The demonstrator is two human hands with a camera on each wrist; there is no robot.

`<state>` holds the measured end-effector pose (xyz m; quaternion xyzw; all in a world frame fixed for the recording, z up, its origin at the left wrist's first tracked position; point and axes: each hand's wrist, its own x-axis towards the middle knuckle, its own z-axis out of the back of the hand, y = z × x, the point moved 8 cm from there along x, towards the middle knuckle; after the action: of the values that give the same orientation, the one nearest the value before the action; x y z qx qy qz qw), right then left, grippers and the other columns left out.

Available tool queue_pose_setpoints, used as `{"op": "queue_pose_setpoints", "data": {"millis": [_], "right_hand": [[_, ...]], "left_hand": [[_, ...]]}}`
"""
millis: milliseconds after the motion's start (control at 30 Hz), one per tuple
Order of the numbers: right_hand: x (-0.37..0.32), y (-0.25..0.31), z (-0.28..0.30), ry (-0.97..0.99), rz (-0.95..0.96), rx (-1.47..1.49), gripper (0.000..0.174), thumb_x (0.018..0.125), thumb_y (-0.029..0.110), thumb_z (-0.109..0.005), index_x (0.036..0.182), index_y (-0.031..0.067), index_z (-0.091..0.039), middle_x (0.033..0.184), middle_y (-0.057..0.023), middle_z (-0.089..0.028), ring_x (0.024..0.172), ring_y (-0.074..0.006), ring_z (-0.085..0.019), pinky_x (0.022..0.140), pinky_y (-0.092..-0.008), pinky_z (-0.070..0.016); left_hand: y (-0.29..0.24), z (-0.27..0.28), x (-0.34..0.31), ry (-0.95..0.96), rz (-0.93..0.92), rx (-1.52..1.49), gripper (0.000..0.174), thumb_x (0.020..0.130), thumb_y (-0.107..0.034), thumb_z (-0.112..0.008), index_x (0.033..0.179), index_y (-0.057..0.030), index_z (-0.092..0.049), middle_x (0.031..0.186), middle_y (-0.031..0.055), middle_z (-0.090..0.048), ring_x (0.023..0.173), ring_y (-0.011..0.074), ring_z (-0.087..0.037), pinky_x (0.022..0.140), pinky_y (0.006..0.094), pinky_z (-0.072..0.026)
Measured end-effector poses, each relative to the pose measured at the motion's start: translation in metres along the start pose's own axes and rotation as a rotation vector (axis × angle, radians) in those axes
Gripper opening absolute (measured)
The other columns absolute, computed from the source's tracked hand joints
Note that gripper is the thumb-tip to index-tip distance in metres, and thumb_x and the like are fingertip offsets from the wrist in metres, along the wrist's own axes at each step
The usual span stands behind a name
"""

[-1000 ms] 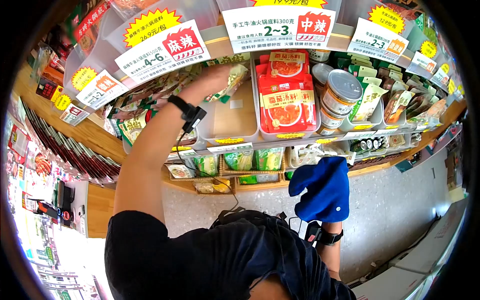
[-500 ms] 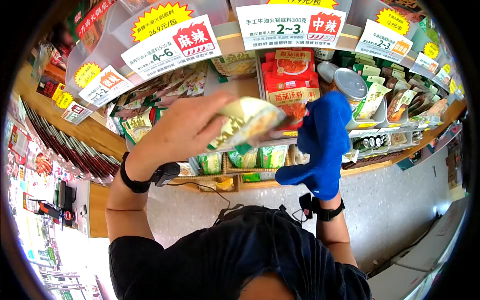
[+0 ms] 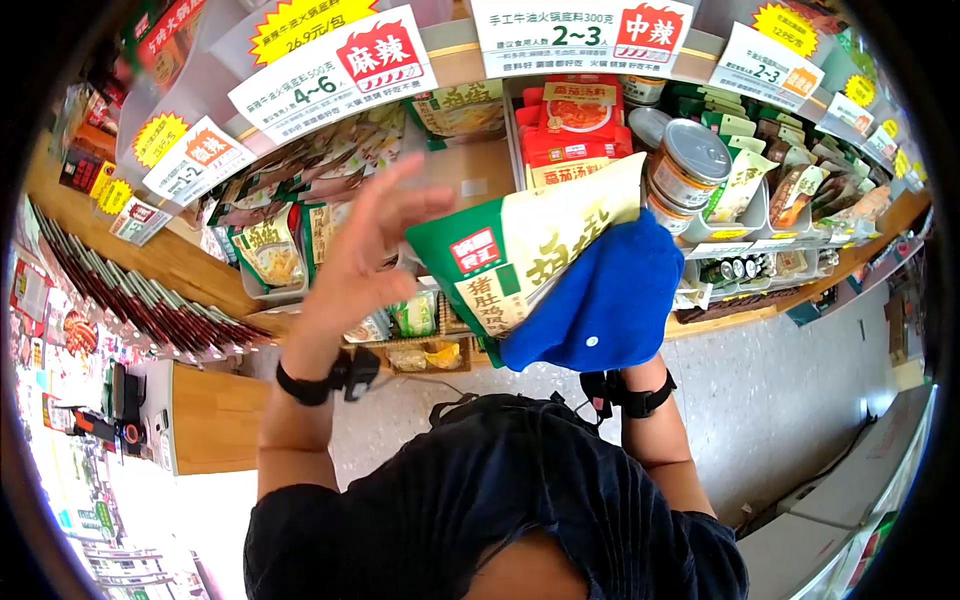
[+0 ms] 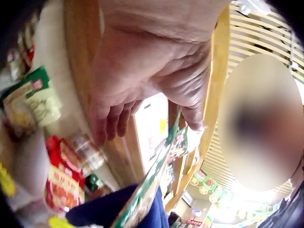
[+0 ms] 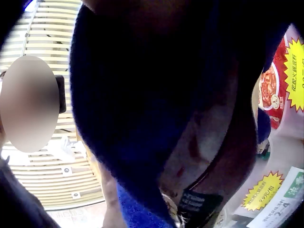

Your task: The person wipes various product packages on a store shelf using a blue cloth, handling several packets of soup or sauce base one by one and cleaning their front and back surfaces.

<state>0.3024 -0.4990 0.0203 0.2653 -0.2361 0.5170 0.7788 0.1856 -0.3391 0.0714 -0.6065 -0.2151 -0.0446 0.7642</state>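
Note:
A cream-and-green soup base pouch (image 3: 520, 250) is held up by my right hand (image 3: 610, 300), which a blue cloth covering hides. The cloth overlaps the pouch's lower right side, and the fingers inside it are hidden. To the left of the pouch my bare left hand (image 3: 375, 250) is blurred, fingers spread and thumb apart. In the left wrist view the pouch (image 4: 149, 185) appears edge-on beyond the left hand (image 4: 147, 71), with a gap between the palm and it. The right wrist view is mostly filled by the dark cloth (image 5: 128, 109), with part of the pouch (image 5: 204, 199) below.
Ahead stands a shelf bin (image 3: 475, 165) with a similar pouch at its back. Red tomato soup pouches (image 3: 575, 110) and stacked cans (image 3: 690, 155) sit to its right, more packets (image 3: 270, 245) to its left. Price signs (image 3: 580, 38) hang above; baskets (image 3: 430, 355) stand lower down.
My left hand brought the pouch from the bin back toward my body and let it go. The blue-covered right hand came up and now holds the pouch.

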Motion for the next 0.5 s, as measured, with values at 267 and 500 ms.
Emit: {"op": "queue_pose_setpoints", "data": {"millis": [267,500], "right_hand": [[-0.027,-0.034,-0.048,-0.341,-0.137,0.378,0.032,0.077,0.016,-0.059,0.105,0.002,-0.054,0.101,-0.0151,-0.056,0.096,-0.0314,-0.052,0.088,-0.0413,-0.0387],[0.023,0.015,0.01,-0.081,0.056,-0.188,0.027,0.071,0.009,-0.06,0.096,0.0033,-0.055,0.088,-0.0126,-0.056,0.082,-0.0277,-0.054,0.072,-0.0369,-0.0423]], "left_hand": [[0.126,-0.049,-0.054,-0.26,0.539,-0.452,0.049,0.093,-0.037,-0.043,0.124,0.0011,-0.042,0.117,0.0048,-0.051,0.098,0.0114,-0.049,0.087,0.0289,-0.0404],[0.092,-0.062,-0.037,-0.023,0.382,-0.693,0.054,0.094,-0.041,-0.024,0.134,-0.0038,-0.025,0.132,0.0153,-0.039,0.118,0.0265,-0.044,0.098,0.0404,-0.0375]]}}
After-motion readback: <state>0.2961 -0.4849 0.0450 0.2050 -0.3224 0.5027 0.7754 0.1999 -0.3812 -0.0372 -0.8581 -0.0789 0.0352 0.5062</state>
